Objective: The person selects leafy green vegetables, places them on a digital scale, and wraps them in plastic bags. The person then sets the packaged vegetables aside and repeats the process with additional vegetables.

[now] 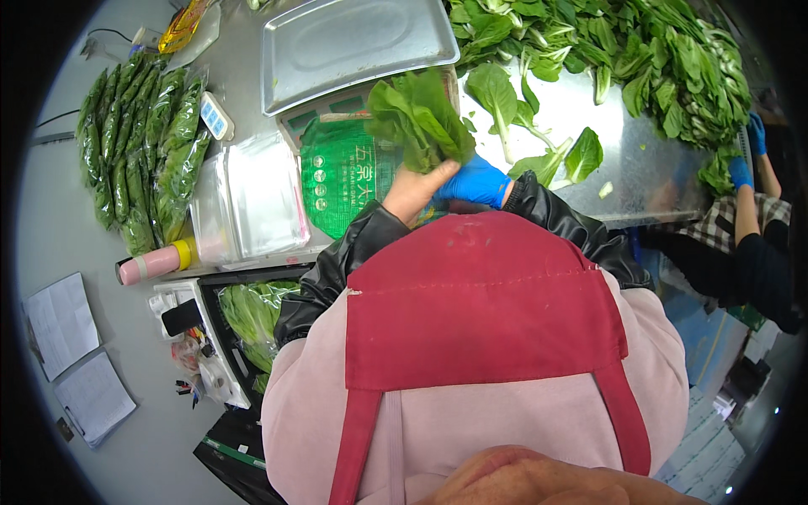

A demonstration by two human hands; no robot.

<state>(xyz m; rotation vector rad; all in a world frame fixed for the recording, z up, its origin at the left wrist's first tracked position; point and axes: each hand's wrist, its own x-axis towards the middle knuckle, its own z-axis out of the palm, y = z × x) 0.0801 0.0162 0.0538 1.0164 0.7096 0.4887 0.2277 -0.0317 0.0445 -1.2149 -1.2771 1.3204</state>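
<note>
A bunch of leafy greens [420, 120] stands leaves-up over the green woven sack [334, 173], held between my two hands. My bare left hand [416, 189] grips its base from the left, thumb across the stems. From the right, my right hand [476, 183] in a blue glove closes around the lower end; its fingers are partly hidden. The sack bears printed writing and lies just beyond my red apron [486, 315]. Loose leafy stalks [499, 98] are scattered on the steel table [631, 183] to the right of my hands.
A metal tray [360, 47] sits ahead. Clear plastic bags [265, 196], a pink bottle [154, 264], a power strip [216, 117] and bagged greens [142, 151] lie left. Heaped greens [669, 69] cover the far right, where a co-worker's blue-gloved hand [740, 172] touches some.
</note>
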